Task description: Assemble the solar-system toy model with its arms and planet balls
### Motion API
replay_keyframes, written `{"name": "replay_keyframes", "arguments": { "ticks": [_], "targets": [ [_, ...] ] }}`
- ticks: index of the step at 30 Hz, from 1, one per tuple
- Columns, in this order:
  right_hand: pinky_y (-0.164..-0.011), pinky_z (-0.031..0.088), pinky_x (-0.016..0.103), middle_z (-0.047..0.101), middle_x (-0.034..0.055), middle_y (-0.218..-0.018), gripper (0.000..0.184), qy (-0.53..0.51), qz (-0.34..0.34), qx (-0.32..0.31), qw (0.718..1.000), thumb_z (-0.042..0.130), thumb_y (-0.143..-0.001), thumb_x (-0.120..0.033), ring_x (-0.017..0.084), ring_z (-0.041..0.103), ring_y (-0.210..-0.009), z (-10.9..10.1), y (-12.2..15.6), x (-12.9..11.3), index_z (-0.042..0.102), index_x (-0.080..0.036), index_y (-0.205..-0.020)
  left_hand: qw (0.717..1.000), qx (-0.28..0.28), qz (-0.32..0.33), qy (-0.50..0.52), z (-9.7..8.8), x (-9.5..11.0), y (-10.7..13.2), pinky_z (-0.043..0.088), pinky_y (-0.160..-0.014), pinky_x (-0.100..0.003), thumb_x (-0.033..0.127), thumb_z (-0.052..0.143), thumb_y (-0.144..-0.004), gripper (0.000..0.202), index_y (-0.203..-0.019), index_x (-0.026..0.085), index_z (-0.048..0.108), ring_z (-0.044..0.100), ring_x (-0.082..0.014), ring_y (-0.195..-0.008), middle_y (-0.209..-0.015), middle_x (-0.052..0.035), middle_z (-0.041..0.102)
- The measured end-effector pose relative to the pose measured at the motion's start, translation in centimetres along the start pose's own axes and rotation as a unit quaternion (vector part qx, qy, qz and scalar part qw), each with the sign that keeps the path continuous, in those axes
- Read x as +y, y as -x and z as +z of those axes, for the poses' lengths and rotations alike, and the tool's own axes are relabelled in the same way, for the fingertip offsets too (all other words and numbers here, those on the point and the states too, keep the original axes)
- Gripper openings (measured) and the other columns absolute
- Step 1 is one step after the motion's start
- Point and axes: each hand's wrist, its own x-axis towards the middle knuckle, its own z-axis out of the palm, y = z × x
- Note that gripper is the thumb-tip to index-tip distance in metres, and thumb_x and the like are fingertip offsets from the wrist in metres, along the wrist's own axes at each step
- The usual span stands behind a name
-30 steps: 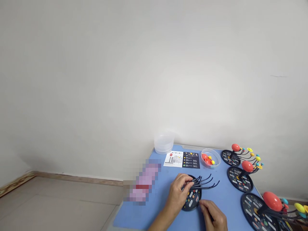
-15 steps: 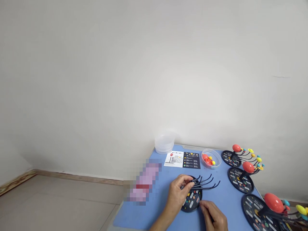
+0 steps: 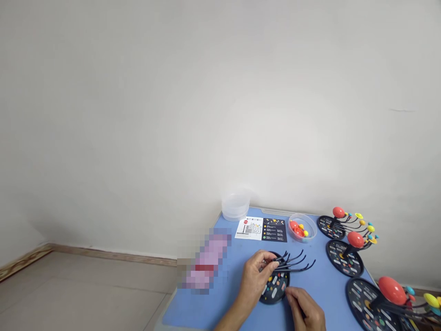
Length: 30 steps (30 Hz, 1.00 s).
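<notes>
My left hand is closed in a pinch around the top of a black stand, at the inner ends of several curved black arms. These rods fan out to the right, with no balls on their tips. Below them lies the round black base of a solar system model, printed with small planets and labels; my left hand covers part of it. Near the base's right rim is my right hand, its thumb and forefinger pressed together. Whether it holds a small piece or touches the rim, I cannot tell.
Three solar system models with red suns line the right side of the blue table. At the back are an instruction sheet, a clear tub with red and yellow pieces, and stacked clear containers. A blurred pink item lies left.
</notes>
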Motion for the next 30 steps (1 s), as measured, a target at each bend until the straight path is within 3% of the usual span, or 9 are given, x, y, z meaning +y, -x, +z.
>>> {"name": "replay_keyframes", "arguments": {
  "ticks": [4,7,9,12,15,20,30],
  "targets": [
    [-0.072,0.057,0.023,0.073,0.0069,-0.086,0.017,0.025,-0.055,-0.012,0.998,0.055,-0.091,-0.024,0.017,0.07,-0.079,-0.5,-1.6,-1.1,0.071,-0.02,-0.096,1.0,-0.006,0.003,-0.012,0.0,-0.4,0.2,0.053,-0.063,-0.024,0.02,0.066,-0.071,0.009,-0.078,0.018,0.071,0.065,-0.0184,-0.071,-0.077,-0.0029,0.07],
    [-0.077,0.056,0.03,0.071,0.0094,-0.1,0.022,0.107,-0.13,-0.025,0.986,0.053,-0.091,-0.018,0.02,0.068,-0.09,-0.7,-4.1,-2.4,0.069,-0.022,-0.107,1.0,-0.003,0.002,-0.01,0.1,-0.8,0.2,0.051,-0.062,-0.023,0.016,0.065,-0.068,0.011,-0.078,0.018,0.07,0.063,-0.017,-0.068,-0.072,-0.001,0.068],
    [-0.085,0.052,0.04,0.066,0.011,-0.117,0.024,0.199,-0.145,-0.024,0.969,0.051,-0.092,-0.021,0.025,0.062,-0.105,-0.5,-5.8,-3.3,0.069,-0.024,-0.108,1.0,-0.002,0.011,-0.009,0.1,-1.0,0.3,0.05,-0.06,-0.022,0.015,0.063,-0.07,0.007,-0.072,0.018,0.069,0.061,-0.0156,-0.065,-0.07,-0.0005,0.066],
    [-0.095,0.039,0.05,0.06,0.0072,-0.13,0.024,0.267,-0.172,-0.086,0.944,0.048,-0.093,-0.02,0.03,0.051,-0.121,0.1,-7.9,-4.0,0.069,-0.028,-0.103,1.0,-0.015,-0.002,0.001,0.0,-1.3,0.4,0.049,-0.054,-0.02,0.021,0.063,-0.074,0.008,-0.073,0.017,0.07,0.058,-0.0139,-0.059,-0.068,-0.0008,0.066],
    [-0.1,0.03,0.05,0.068,0.0036,-0.115,0.026,0.234,-0.177,-0.121,0.948,0.044,-0.095,-0.017,0.027,0.053,-0.117,0.7,-9.1,-4.1,0.068,-0.028,-0.092,1.0,-0.021,-0.016,0.003,-0.1,-1.5,0.5,0.048,-0.055,-0.02,0.025,0.064,-0.076,0.013,-0.074,0.016,0.072,0.059,-0.0142,-0.059,-0.069,-0.0019,0.069],
    [-0.101,0.028,0.046,0.068,-0.0001,-0.08,0.025,0.187,-0.16,-0.218,0.944,0.044,-0.094,-0.012,0.019,0.06,-0.087,0.5,-10.1,-4.0,0.063,-0.023,-0.084,1.0,-0.008,-0.01,-0.001,-0.1,-1.7,0.6,0.048,-0.058,-0.02,0.025,0.065,-0.076,0.013,-0.071,0.017,0.074,0.062,-0.0157,-0.063,-0.069,-0.0018,0.071],
    [-0.099,0.033,0.043,0.062,-0.0003,-0.071,0.022,0.216,-0.238,-0.267,0.908,0.049,-0.091,-0.01,0.017,0.055,-0.077,0.3,-11.5,-4.0,0.061,-0.02,-0.076,1.0,0.005,0.01,-0.029,0.0,-2.0,0.6,0.049,-0.058,-0.022,0.027,0.066,-0.075,0.015,-0.067,0.019,0.075,0.062,-0.0167,-0.062,-0.066,-0.0015,0.071]
  ]
}}
